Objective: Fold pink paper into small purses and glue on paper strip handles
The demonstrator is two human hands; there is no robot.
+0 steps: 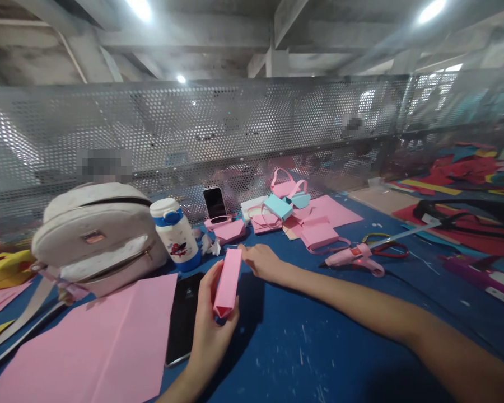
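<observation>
My left hand (pixel 210 324) grips the near end of a long folded pink paper box (pixel 227 281), held above the blue table (pixel 302 347). My right hand (pixel 262 262) reaches across from the right and touches the box's far end, with fingers curled around its top edge. A large pink paper sheet (pixel 96 341) lies flat to the left, and a black phone (pixel 182 316) lies beside my left hand.
A white bag (pixel 94 235) and a white bottle with a blue band (pixel 175 232) stand at the back left. Small pink and teal paper bags (pixel 283 210), a propped phone (pixel 215 204), a pink glue gun (pixel 355 257) and scissors (pixel 384 243) lie behind. A perforated metal screen (pixel 235 129) closes the back.
</observation>
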